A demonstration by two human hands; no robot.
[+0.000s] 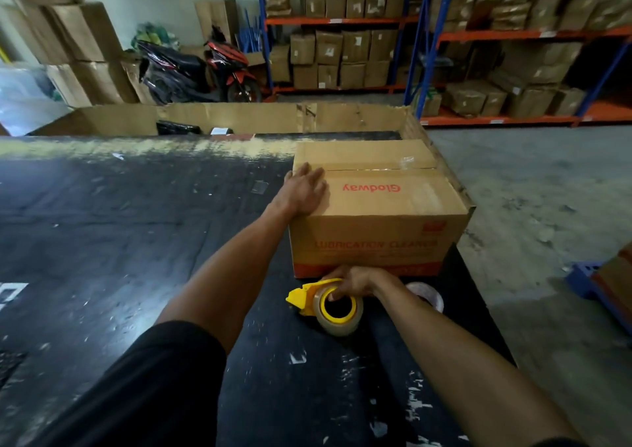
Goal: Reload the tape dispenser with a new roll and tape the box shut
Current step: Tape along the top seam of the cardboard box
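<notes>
head view: 1 cardboard box (376,207) sits on the dark worktop (136,241) at its right edge, flaps closed, clear tape along the top seam. left hand (304,190) lies flat on the box's top near corner, fingers spread, holding nothing. right hand (355,280) grips 1 yellow tape dispenser (302,296) just in front of the box, fingers curled over the clear tape roll (338,313) mounted on it. 1 empty tape core (427,294) lies beside it, behind the right wrist.
</notes>
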